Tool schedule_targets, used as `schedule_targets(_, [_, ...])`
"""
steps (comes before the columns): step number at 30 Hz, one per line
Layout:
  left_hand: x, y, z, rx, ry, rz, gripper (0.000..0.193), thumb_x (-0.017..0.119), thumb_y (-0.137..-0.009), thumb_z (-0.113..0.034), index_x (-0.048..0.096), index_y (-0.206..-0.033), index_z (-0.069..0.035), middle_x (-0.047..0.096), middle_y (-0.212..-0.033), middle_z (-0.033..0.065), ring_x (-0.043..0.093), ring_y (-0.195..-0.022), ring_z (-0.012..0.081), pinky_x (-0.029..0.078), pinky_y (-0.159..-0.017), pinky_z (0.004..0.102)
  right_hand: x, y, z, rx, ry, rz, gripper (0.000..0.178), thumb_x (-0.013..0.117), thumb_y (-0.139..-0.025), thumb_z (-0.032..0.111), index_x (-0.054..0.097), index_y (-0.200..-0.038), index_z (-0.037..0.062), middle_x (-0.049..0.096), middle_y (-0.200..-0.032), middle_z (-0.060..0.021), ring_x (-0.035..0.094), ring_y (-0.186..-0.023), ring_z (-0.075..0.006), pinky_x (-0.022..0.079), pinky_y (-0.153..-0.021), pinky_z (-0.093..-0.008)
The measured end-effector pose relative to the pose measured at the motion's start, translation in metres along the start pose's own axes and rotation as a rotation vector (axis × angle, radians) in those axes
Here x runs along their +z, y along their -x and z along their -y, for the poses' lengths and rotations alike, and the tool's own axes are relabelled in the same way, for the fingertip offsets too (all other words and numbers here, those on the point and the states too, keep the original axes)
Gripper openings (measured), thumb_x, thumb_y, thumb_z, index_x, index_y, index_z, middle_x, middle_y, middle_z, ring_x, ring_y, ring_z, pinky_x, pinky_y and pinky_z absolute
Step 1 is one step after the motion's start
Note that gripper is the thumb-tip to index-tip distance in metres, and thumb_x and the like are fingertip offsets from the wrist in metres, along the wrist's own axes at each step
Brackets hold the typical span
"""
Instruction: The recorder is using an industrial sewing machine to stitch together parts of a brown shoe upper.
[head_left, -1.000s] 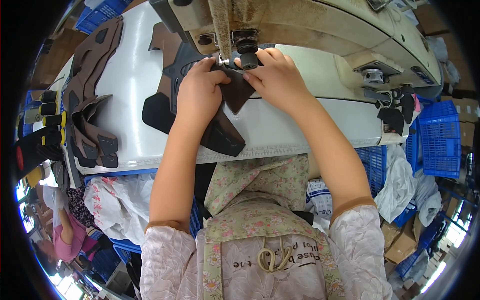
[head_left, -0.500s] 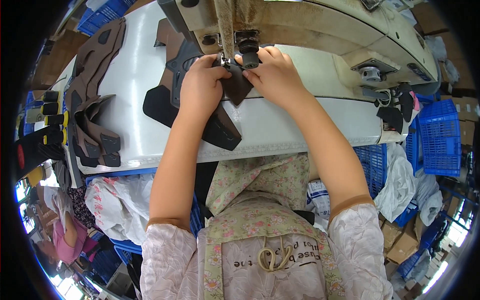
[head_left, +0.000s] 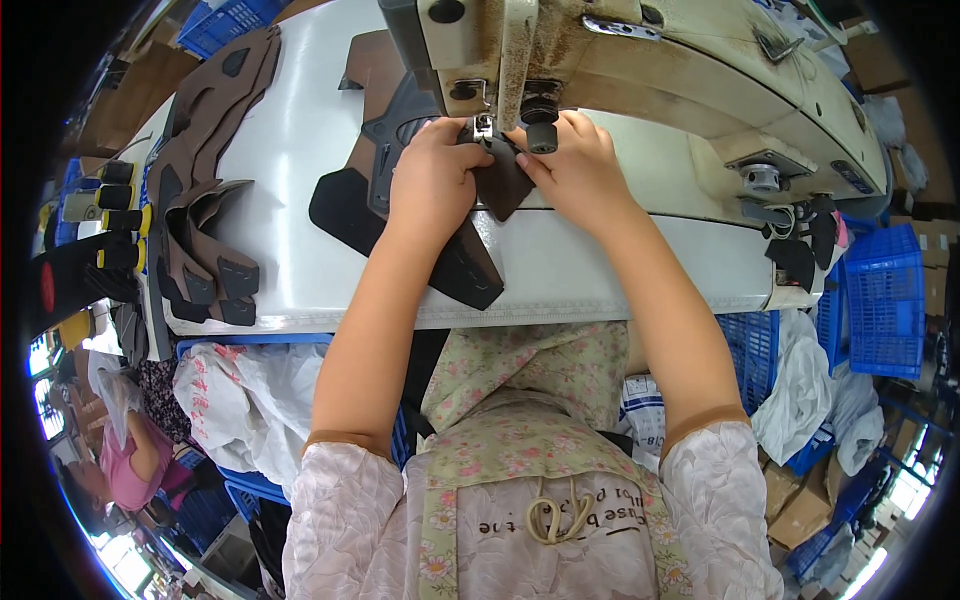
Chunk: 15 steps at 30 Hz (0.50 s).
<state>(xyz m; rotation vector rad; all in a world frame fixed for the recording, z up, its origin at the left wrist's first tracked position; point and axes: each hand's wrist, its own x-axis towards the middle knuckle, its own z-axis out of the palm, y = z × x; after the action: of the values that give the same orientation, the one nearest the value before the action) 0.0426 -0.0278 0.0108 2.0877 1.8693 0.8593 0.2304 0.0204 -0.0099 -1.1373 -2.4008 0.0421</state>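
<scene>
A brown and black shoe upper piece (head_left: 503,187) lies under the presser foot (head_left: 484,128) of a cream sewing machine (head_left: 650,80). My left hand (head_left: 433,185) is closed on the piece, its thumb pressed on top just left of the foot. From the right, my right hand (head_left: 578,175) pinches the edge with thumb and fingers; some fingertips are hidden behind the machine's black knob (head_left: 541,137). More of the upper, a dark flap (head_left: 468,265) with a stitched edge and a black rounded part (head_left: 343,208), spreads beneath and beside my left wrist.
Stacked brown upper pieces (head_left: 215,200) lie at the table's left, beside several thread spools (head_left: 118,220). The white table (head_left: 300,270) has a ruler along its front edge. Blue crates (head_left: 885,300) stand at right; a white bag (head_left: 250,400) hangs below left. A person in pink (head_left: 135,465) sits far left.
The whole view has shifted, so the machine, table and hands sit a little further right in the picture. Both hands stay on the piece at the presser foot.
</scene>
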Motion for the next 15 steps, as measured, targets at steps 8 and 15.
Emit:
schedule_targets(8, [-0.009, 0.001, 0.008, 0.090, 0.021, 0.040, 0.031, 0.054, -0.069, 0.005, 0.075, -0.086, -0.010, 0.064, -0.105, 0.0120, 0.060, -0.102, 0.0310, 0.049, -0.087, 0.0371, 0.002, 0.003, 0.003, 0.103, -0.149, 0.126, 0.025, 0.065, -0.085, 0.027, 0.069, -0.108, 0.0194, 0.055, -0.129, -0.0077, 0.048, -0.119, -0.0313, 0.037, -0.099, -0.0452])
schedule_targets(15, [-0.019, -0.014, 0.018, 0.163, 0.045, 0.170, 0.036, 0.051, -0.069, 0.006, 0.075, -0.089, -0.011, 0.064, -0.116, 0.0129, 0.059, -0.108, 0.0317, 0.047, -0.092, 0.0361, -0.022, -0.008, -0.034, 0.824, -1.006, -0.159, 0.040, 0.058, -0.090, 0.015, 0.051, -0.124, -0.0033, 0.052, -0.126, -0.0197, 0.051, -0.116, -0.0311, 0.042, -0.095, -0.0457])
